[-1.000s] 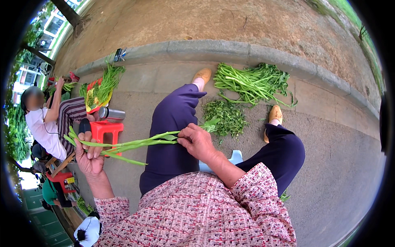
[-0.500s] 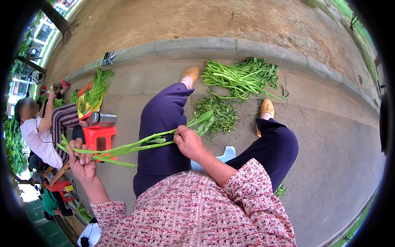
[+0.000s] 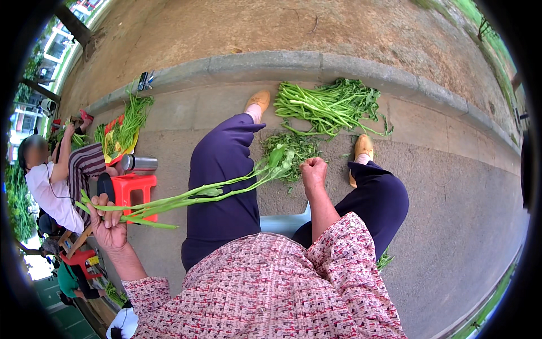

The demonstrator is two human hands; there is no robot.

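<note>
Several long green leafy vegetable stalks (image 3: pixel 228 183) stretch across my left thigh, their cut ends in my left hand (image 3: pixel 110 226), whose fingers are closed round them. The leafy tips reach toward a loose heap of plucked leaves (image 3: pixel 307 148) on the ground between my feet. Beside those tips, apart from the stalks, my right hand (image 3: pixel 314 172) is closed over the heap's near side; whatever lies inside its fingers is hidden. Beyond the heap lies a big pile of vegetable stalks (image 3: pixel 316 107) with leaves at its right end.
A pale blue stool (image 3: pixel 285 225) shows beneath me. To the left stand a red plastic stool (image 3: pixel 148 182) and a metal flask (image 3: pixel 141 164). A seated person (image 3: pixel 53 192) is there, near more greens (image 3: pixel 127 127) on a yellow-and-red bag. A concrete curb (image 3: pixel 265 65) runs along the far side.
My right hand has let go of the stalks and moved right, over the leaf heap. My left hand still holds the stalks, shifted slightly left.
</note>
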